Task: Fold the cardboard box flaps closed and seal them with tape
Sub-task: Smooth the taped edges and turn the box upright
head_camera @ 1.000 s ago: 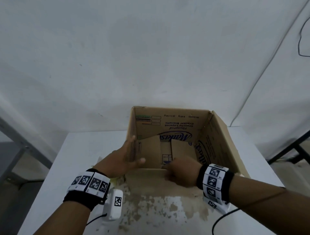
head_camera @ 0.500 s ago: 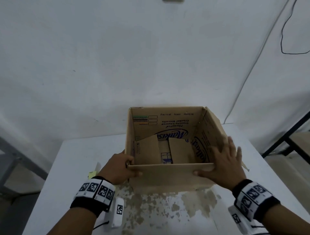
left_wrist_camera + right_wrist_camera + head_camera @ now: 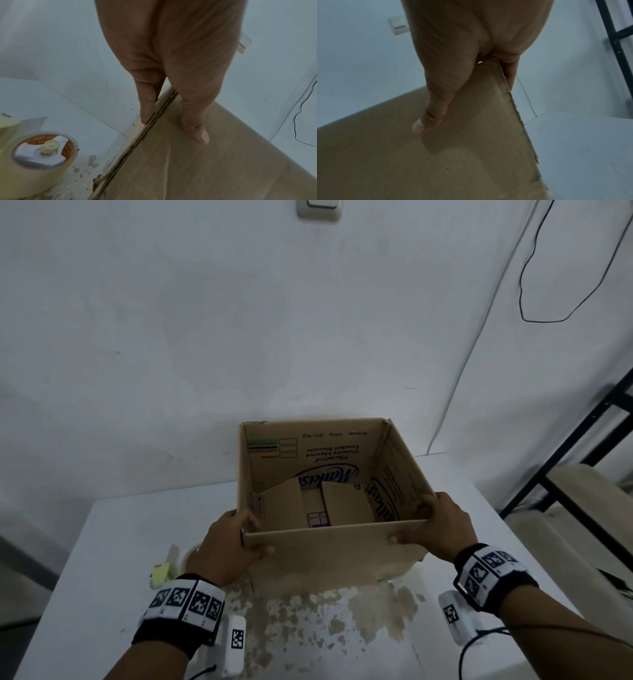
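An open brown cardboard box (image 3: 329, 460) stands on the white table, its flaps upright and two inner bottom flaps showing inside. My left hand (image 3: 229, 546) grips the near left corner, thumb on the near flap (image 3: 197, 169) and fingers on the outer left side. My right hand (image 3: 438, 529) grips the near right corner, its thumb pressed on the near flap (image 3: 453, 155) and its fingers behind the edge. A roll of pale tape on a dispenser (image 3: 39, 155) sits on the table left of the box, partly hidden behind my left wrist in the head view.
The white table (image 3: 113, 542) has worn, peeled patches (image 3: 325, 625) near its front. A wall stands right behind the box, with a light switch (image 3: 318, 208) and a hanging cable (image 3: 527, 302). A black metal frame (image 3: 575, 446) and a wooden surface are on the right.
The near flap, lying flat toward me a second ago, now stands upright. Both hands moved from inside the box to its near corners, and the box looks shifted or lifted slightly.
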